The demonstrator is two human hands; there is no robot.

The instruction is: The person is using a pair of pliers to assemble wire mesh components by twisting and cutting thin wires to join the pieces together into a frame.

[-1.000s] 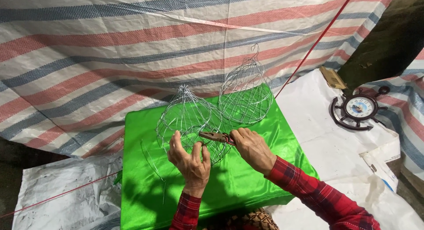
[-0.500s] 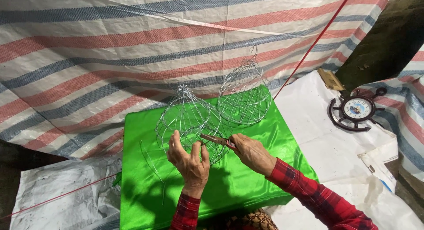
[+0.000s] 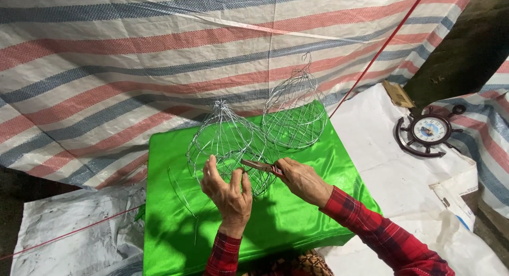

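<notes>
Wirework in progress — left hand [image 3: 229,194] grips the near wire cage [image 3: 229,149] on the green-covered bench [image 3: 175,223], right hand [image 3: 301,179] clenches pliers [image 3: 260,166] at its rim; the coming twist likely needs a steady hold.

Small brown cardboard piece [image 3: 397,94] at upper right of frame, flat, tilted, lying on white sheet [image 3: 371,127] beside dark wall. Round clock face [image 3: 429,129], pale blue-white dial inside dark ship-wheel frame, at right of frame on same sheet. White plastic bag [image 3: 454,194] with blue print, crumpled, at lower right. No screens or signs seen.
</notes>
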